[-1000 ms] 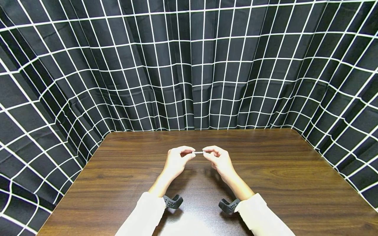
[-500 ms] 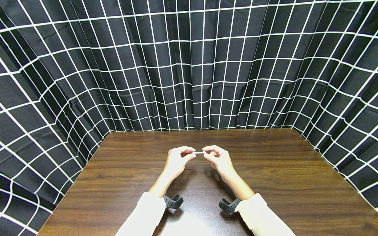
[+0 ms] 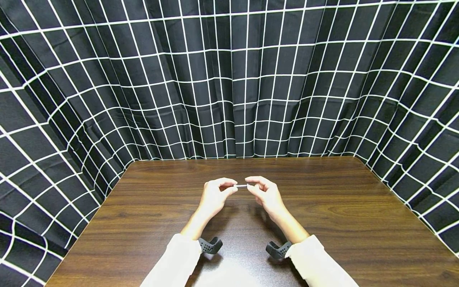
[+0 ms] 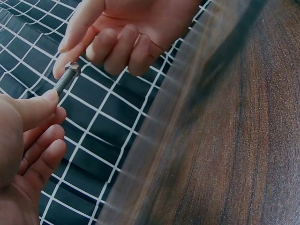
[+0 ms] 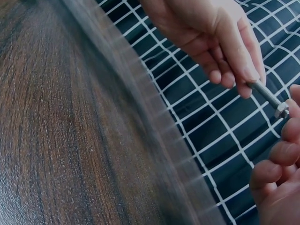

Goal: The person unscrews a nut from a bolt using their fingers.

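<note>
My left hand pinches a grey metal bolt between thumb and index finger, hiding one end of it. The threaded shank points across to the right hand, with a hex nut at that end. My right hand is held around the nut end, its thumb and index finger spread apart. In the left wrist view the right fingertips lie right by the nut, and its other fingers are loosely curled. Both hands are raised above the table, facing each other.
A brown wood-grain table spans the space below. Black curtains with a white grid surround it at the back and sides. Dark perforated straps sit at both wrists, by the white sleeves.
The right thumb and index finger have parted from their pinch at the nut end; the index finger has lifted slightly. The left hand and bolt stay in place.
</note>
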The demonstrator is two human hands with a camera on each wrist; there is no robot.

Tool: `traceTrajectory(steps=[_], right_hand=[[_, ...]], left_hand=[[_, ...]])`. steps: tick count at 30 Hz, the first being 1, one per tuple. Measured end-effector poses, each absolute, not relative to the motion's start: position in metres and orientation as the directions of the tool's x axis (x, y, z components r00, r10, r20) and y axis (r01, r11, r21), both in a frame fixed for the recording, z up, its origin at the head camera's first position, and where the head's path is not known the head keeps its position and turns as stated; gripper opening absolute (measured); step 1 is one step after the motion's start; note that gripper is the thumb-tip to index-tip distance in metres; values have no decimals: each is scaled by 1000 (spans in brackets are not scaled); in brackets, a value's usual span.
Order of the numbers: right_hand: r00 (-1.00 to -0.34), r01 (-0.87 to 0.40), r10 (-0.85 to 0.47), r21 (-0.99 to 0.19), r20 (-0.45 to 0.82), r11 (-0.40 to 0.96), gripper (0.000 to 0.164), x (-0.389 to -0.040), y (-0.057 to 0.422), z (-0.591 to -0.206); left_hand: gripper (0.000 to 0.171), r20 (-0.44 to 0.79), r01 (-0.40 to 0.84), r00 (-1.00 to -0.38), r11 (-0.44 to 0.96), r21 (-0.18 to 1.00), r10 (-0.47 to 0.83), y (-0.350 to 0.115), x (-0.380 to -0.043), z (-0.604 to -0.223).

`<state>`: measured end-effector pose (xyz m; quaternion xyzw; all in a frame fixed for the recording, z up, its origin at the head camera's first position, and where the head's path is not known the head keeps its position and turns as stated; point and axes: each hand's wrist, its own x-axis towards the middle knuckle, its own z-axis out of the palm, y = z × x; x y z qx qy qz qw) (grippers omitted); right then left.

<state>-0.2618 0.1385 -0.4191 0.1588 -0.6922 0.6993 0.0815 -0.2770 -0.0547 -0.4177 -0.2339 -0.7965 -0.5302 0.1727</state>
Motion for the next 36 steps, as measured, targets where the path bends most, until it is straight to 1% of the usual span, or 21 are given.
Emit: traceTrajectory(steps=[5, 8, 14, 20, 22, 24, 29, 32, 36], right_hand=[[-940, -332, -95, -943, 329, 29, 27, -261, 138, -419], [-946, -321, -84, -943, 314, 86, 25, -263, 138, -420], [-949, -315, -57, -934, 310, 171, 19, -264, 136, -422], [-953, -302, -37, -920, 302, 252, 27, -264, 135, -421], [-953, -300, -43, -921, 300, 249, 29, -264, 135, -420], [-958, -288, -58, -928, 282, 236, 28, -258, 135, -412], [-964, -265, -81, -946, 254, 184, 18, -255, 136, -406], [-961, -275, -68, -946, 267, 170, 15, -263, 138, -418], [-953, -303, -74, -941, 295, 148, 19, -262, 137, -419]], left_hand=[[12, 524, 557, -830, 337, 759, 191, -55, -277, -417], [12, 519, 551, -833, 349, 758, 190, -56, -276, -416], [12, 524, 555, -831, 328, 764, 185, -55, -275, -414], [13, 527, 559, -829, 332, 760, 188, -54, -275, -415], [13, 526, 558, -829, 329, 762, 189, -54, -276, -415], [13, 523, 556, -831, 324, 765, 190, -54, -276, -415], [12, 513, 545, -838, 327, 772, 184, -53, -276, -415], [13, 521, 552, -834, 322, 769, 184, -54, -276, -415], [13, 524, 556, -831, 318, 768, 187, -55, -276, -415]])
